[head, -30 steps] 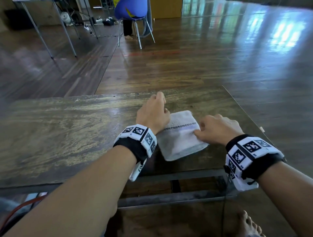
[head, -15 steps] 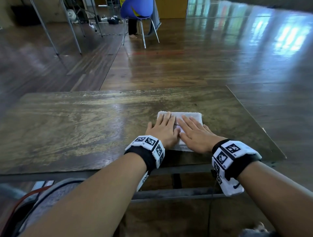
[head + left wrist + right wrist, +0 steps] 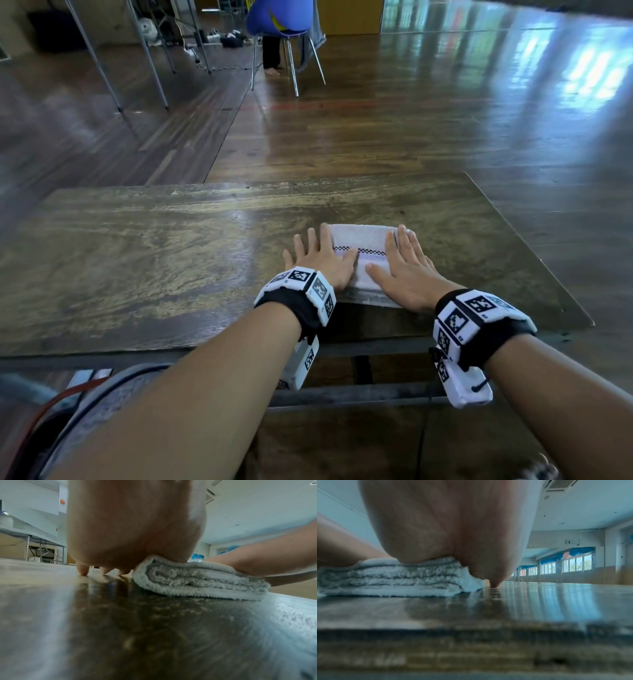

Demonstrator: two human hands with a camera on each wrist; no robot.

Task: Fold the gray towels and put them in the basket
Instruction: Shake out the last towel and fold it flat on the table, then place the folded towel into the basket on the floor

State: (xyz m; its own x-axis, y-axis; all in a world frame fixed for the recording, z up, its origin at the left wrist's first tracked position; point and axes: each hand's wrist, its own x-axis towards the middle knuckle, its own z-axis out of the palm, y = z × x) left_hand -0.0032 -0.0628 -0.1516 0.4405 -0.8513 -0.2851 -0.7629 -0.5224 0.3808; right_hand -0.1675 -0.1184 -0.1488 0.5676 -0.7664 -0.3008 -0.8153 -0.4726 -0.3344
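Note:
A folded gray towel (image 3: 363,240) with a checkered stripe lies near the front right of the wooden table (image 3: 154,257). My left hand (image 3: 318,257) lies flat with straight fingers on the towel's left edge, some fingers on the table beside it. My right hand (image 3: 404,267) presses flat on the towel's right part. In the left wrist view the towel (image 3: 197,582) shows as a stack of several layers under the palm (image 3: 133,527). The right wrist view shows the same stack (image 3: 393,578) pressed under the palm (image 3: 453,527). No basket is in view.
The table's right edge (image 3: 534,253) is close to the towel. A blue chair (image 3: 281,20) with a person's legs behind it stands on the wooden floor beyond. Metal table legs (image 3: 102,68) stand at the far left.
One second ago both hands were curled at the tilted towel's sides. Since then the towel lies square, both hands flattened on it, and they have slid apart toward its left and right edges.

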